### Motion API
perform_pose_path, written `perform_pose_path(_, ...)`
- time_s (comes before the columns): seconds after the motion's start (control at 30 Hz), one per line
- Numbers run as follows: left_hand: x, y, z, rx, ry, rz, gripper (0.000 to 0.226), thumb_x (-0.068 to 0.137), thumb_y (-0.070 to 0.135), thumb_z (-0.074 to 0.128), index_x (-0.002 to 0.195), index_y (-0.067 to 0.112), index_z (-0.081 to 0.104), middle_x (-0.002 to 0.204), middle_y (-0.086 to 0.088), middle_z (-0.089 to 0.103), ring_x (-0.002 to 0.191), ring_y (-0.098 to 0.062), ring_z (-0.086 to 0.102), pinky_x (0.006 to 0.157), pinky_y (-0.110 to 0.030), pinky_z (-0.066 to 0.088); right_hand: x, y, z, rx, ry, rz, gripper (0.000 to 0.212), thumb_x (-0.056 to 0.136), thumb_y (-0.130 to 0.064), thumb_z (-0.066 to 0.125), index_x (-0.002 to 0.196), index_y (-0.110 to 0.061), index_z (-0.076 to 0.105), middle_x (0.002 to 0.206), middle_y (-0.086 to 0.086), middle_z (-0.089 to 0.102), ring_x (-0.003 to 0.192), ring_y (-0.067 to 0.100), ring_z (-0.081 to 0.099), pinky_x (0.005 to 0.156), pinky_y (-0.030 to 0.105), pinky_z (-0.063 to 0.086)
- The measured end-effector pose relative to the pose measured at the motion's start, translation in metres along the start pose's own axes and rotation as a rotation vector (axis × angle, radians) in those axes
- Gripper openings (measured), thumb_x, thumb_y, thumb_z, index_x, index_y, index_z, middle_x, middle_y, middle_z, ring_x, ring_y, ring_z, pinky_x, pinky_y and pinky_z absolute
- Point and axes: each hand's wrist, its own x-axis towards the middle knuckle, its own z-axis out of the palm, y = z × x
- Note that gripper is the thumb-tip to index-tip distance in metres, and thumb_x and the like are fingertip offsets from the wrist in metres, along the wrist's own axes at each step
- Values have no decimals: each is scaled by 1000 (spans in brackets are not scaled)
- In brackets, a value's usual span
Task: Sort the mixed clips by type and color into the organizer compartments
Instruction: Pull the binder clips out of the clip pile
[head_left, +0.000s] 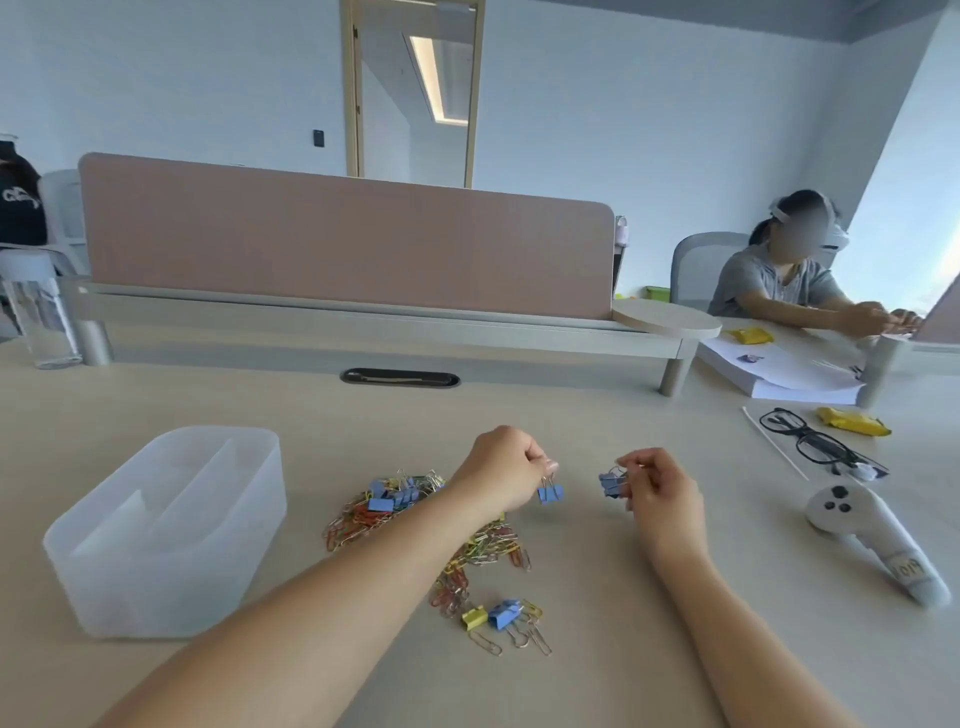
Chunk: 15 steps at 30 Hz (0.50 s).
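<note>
Table (208, 395), pale wood. Organizer (156, 597), translucent, stands at left, well apart from both hands. Pile (374, 512) of mixed paper and binder clips lies centre, partly under the left forearm. Left hand (501, 470): fingers curled, fingertips pinch one blue clip (549, 493) by its wire handle. Right hand (662, 493): fingers curled, gripping a bunch (610, 483) of blue clips. Yellow clip (474, 618) lies at the pile's near edge.

Clip pile (374, 506) partly behind left forearm (363, 566)
</note>
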Motion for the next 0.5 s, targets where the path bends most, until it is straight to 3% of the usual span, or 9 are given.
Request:
perform_pose_path(0.07, 11, -1, 22, 27, -28, -19, 23, 96, 29, 60, 95, 9, 72, 92, 0, 67, 63, -8, 53, 56, -19, 37, 4, 5, 1, -40, -34, 8, 30, 91, -3, 46, 82, -27, 62, 68, -4, 67, 68, 18, 63, 63, 27, 45)
perform_pose_path(0.17, 23, 0, 44, 17, -20, -19, 24, 97, 28, 58, 95, 7, 70, 94, 1, 65, 68, -12, 55, 59, -21, 39, 7, 6, 1, -87, -78, -2, 28, 92, -5, 48, 82, -25, 64, 68, -3, 68, 70, 13, 64, 60, 20, 43)
perform_pose_path(0.3, 31, -2, 57, -41, -52, 18, 13, 97, 28, 58, 95, 21, 68, 98, 3, 66, 86, -15, 59, 67, -23, 43, 8, 6, 0, -106, -91, 1, 26, 91, -5, 50, 83, -23, 66, 73, -3, 69, 74, 16, 66, 60, 20, 45)
perform_pose_path(0.5, 36, -4, 52, -109, -99, 24, 24, 103, 21, 43, 107, 27, 66, 115, 4, 68, 107, -15, 60, 88, -26, 46, 6, 4, -4, -129, -125, -43, 17, 87, -13, 61, 78, -25, 69, 78, -8, 67, 68, 7, 60, 57, 12, 38)
